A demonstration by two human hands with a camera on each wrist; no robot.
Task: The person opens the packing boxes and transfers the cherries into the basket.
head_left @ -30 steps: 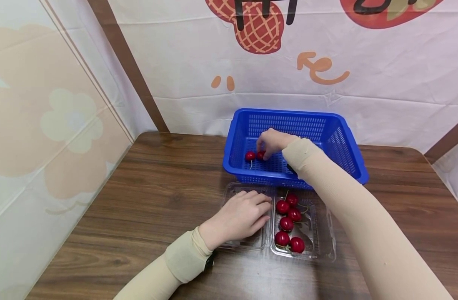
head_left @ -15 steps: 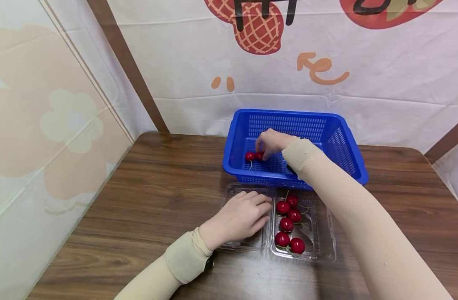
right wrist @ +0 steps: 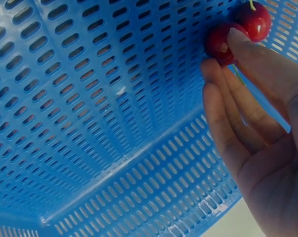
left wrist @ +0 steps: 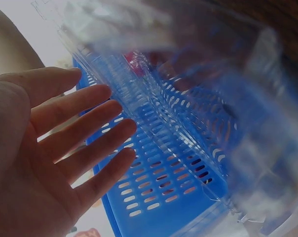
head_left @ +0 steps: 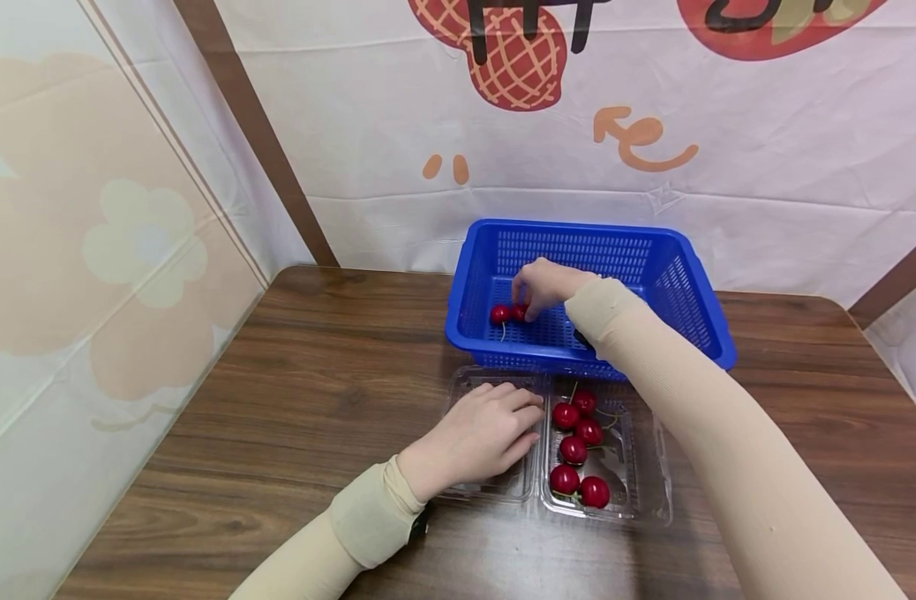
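Inside the blue plastic basket (head_left: 698, 283), my right hand (head_left: 545, 283) pinches a red cherry (right wrist: 220, 43) between thumb and fingertips. A second cherry (head_left: 499, 314) with a pale stem lies right beside it on the basket floor. My left hand (head_left: 482, 435) rests over the left half of a clear plastic clamshell box (head_left: 542, 492), its fingers relaxed and fairly straight. In the left wrist view the left hand (left wrist: 70, 143) shows extended fingers beside the transparent plastic. Several cherries (head_left: 573, 449) with stems lie in the box's right half.
The basket stands at the back of the wooden table (head_left: 300, 400), close to a printed cloth backdrop (head_left: 382, 125). The clamshell lies opened flat just in front of the basket. My right forearm passes over the basket's front rim.
The cherry pinched in my right hand has shifted slightly left, up against its neighbour. The left hand stays in place on the clamshell.
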